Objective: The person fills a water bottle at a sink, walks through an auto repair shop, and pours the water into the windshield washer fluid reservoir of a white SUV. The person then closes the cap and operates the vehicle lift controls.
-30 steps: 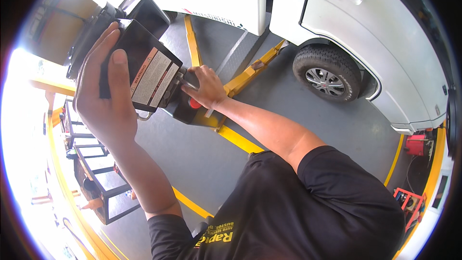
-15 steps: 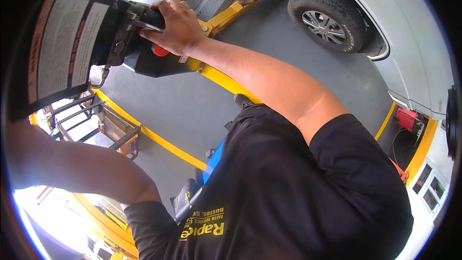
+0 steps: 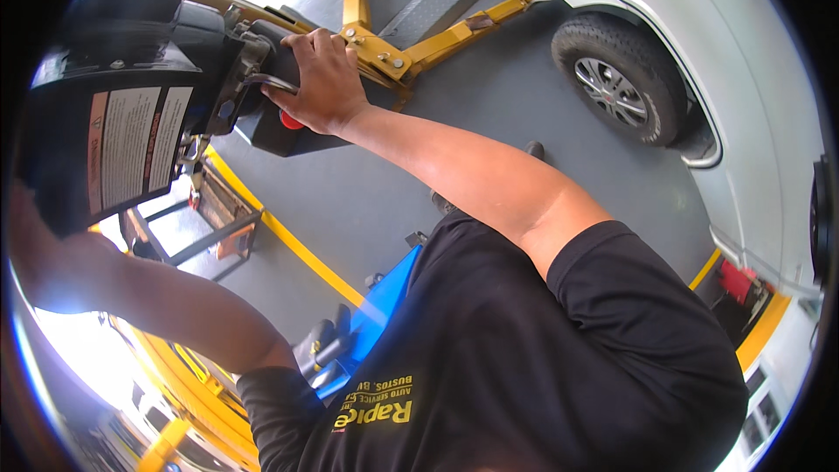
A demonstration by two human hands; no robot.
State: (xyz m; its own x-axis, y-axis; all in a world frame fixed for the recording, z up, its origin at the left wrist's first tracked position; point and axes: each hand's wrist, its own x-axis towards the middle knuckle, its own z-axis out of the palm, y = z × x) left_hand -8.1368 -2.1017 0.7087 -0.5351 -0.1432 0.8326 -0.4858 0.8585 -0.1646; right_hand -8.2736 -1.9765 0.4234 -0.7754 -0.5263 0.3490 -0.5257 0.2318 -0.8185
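Observation:
My right hand reaches to a black power unit with a tank at the upper left. Its fingers curl over a dark cylindrical part, and the thumb side closes round a short metal lever. Just below that hand, a round red button shows on a black box. A white and orange label covers the tank's side. At the left rim, my left hand is raised against the tank's lower side, dark and bent by the lens, so its fingers cannot be made out.
Yellow lift arms spread over the grey floor at the top. A white vehicle with a front wheel stands at the right. Below the power unit is a metal-framed rack. A blue object lies beside my body.
The view has shifted, so the tank, lift arms and vehicle sit lower, and more of the blue object shows. My right hand stays on the lever.

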